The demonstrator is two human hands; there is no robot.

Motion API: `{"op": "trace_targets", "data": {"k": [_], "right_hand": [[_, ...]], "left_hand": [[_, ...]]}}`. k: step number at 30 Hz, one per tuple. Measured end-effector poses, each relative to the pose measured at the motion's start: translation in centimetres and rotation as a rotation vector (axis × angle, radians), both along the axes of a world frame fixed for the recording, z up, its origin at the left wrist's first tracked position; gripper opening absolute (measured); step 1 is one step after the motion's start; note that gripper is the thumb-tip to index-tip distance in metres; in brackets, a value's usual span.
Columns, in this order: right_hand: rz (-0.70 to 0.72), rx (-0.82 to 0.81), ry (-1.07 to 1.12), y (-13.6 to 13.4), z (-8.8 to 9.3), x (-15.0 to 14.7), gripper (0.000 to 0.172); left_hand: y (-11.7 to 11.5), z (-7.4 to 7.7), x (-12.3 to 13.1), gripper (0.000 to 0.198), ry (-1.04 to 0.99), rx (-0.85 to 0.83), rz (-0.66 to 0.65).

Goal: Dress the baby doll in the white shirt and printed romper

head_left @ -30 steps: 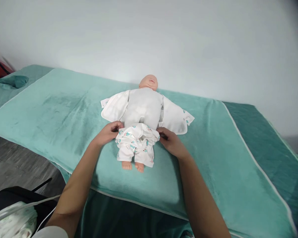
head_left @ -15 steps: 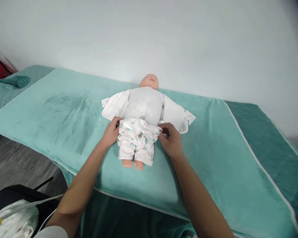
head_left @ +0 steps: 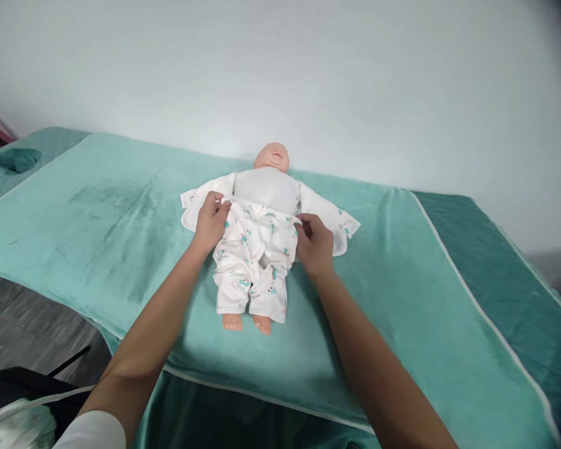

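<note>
A baby doll (head_left: 271, 157) lies on its back on a teal towel (head_left: 121, 218), head toward the wall. It wears white printed trousers (head_left: 255, 262), with bare feet showing below the cuffs. An open white top (head_left: 327, 215) is spread flat under its grey torso. My left hand (head_left: 211, 219) pinches the left side of the trousers' waistband. My right hand (head_left: 314, 243) grips the right side of the same waistband. The waistband sits high on the doll's belly.
The towel covers a padded table against a pale wall, with a darker green cover (head_left: 505, 262) at the right. A folded teal cloth (head_left: 9, 160) lies at the far left. White fabric and a cable (head_left: 23, 411) sit low at the left near a grey floor.
Both hands have pulled the trousers' waistband up from the doll's hips to its belly, stretching the trousers longer over the legs. The view has shifted slightly.
</note>
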State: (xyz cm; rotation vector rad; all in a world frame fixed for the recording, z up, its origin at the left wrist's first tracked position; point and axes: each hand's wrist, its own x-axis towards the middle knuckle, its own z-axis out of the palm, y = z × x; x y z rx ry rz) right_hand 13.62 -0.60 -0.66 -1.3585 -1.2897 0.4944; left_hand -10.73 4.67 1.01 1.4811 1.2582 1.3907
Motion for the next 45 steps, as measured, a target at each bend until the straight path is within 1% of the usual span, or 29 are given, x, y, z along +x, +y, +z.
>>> {"op": "trace_targets", "data": {"k": [2,4,6,8,10,13,15,17,20,23,25,30,34,37,40,43,45], "right_hand": [[0.003,-0.095,0.204,1.2,0.2,-0.1,0.014],[0.042,-0.197,0.378,1.9,0.1,-0.2,0.019],[0.092,-0.262,0.443,1.9,-0.1,-0.1,0.025],[0.127,-0.28,0.436,1.7,-0.4,0.0,0.027],[0.148,-0.295,0.418,1.4,-0.5,0.4,0.028],[0.186,-0.341,0.404,1.2,-0.7,0.9,0.032],[0.247,-0.352,0.405,1.2,-0.7,1.3,0.029],[0.336,-0.343,0.385,1.0,-0.6,1.6,0.025],[0.449,-0.351,0.332,0.4,-0.2,1.9,0.023],[0.523,-0.377,0.358,0.0,0.2,2.1,0.029],[0.541,-0.38,0.39,-0.2,0.3,2.2,0.029],[0.448,-0.344,0.453,-0.3,0.0,2.0,0.028],[0.333,-0.283,0.528,0.0,-0.6,0.9,0.028],[0.238,-0.202,0.51,0.4,-0.8,0.1,0.029],[0.155,-0.138,0.489,0.9,-0.6,-0.5,0.034],[0.103,-0.149,0.485,1.4,-0.2,-0.8,0.04],[0.086,-0.16,0.498,1.6,0.1,-0.8,0.043]], "left_hand": [[1.5,0.2,0.7,0.018,-0.077,-0.062,-0.024],[2.2,0.0,1.1,0.021,-0.138,-0.115,-0.055],[2.2,-0.3,1.0,0.024,-0.163,-0.144,-0.072],[1.8,-0.5,0.6,0.027,-0.186,-0.201,-0.114],[1.4,-0.5,0.0,0.029,-0.225,-0.298,-0.19],[0.9,-0.2,-1.0,0.029,-0.298,-0.446,-0.301],[0.8,0.0,-1.5,0.027,-0.33,-0.496,-0.352],[0.8,0.2,-1.9,0.027,-0.335,-0.526,-0.393],[0.9,0.2,-2.4,0.037,-0.284,-0.57,-0.479],[1.0,0.0,-2.7,0.048,-0.272,-0.566,-0.553],[1.1,-0.2,-2.8,0.053,-0.304,-0.547,-0.565],[1.1,-0.5,-2.9,0.061,-0.355,-0.51,-0.558],[0.7,-0.2,-2.8,0.061,-0.376,-0.479,-0.482],[0.3,0.1,-2.3,0.058,-0.391,-0.48,-0.432],[-0.1,0.4,-1.5,0.054,-0.418,-0.463,-0.389],[-0.3,0.2,-0.5,0.045,-0.449,-0.438,-0.338],[-0.4,-0.1,0.1,0.039,-0.431,-0.436,-0.291]]}}
